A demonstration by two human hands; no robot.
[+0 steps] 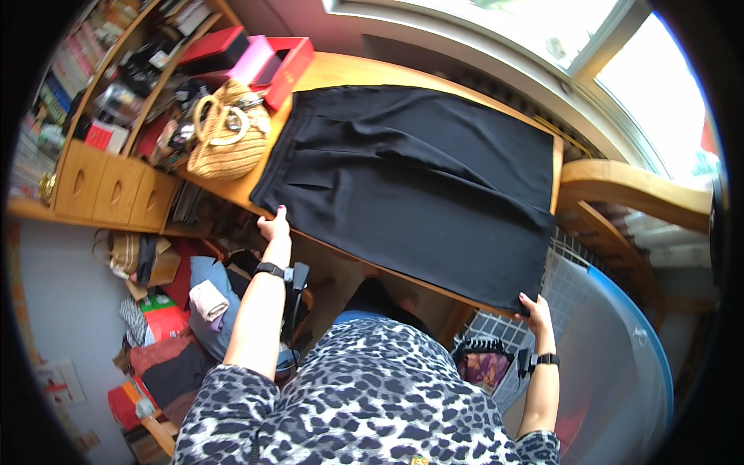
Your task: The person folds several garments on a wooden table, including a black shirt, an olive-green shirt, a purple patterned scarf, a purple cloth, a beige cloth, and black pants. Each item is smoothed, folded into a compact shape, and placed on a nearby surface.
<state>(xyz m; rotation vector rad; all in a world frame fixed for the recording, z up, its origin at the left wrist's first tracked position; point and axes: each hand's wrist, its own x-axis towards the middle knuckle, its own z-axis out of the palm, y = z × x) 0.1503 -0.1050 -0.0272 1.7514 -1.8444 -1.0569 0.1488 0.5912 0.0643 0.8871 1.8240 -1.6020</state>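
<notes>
A black skirt (407,186) lies spread over a wooden desk (343,67), with its pleated waistband end at the left and some creases running across it. My left hand (275,225) grips the near corner of the waistband end at the desk's front edge. At the opposite near corner, by the hem, my right hand (535,311) pinches the black cloth between thumb and fingers. Both wrists wear black straps with small devices.
A woven straw handbag (229,139) and an open red box (288,70) stand on the desk's left. Beyond them rises a bookshelf (87,104). Piled clothes (212,302) lie lower left. A white wire rack (500,325) and a blue-rimmed translucent sheet (604,349) are at right.
</notes>
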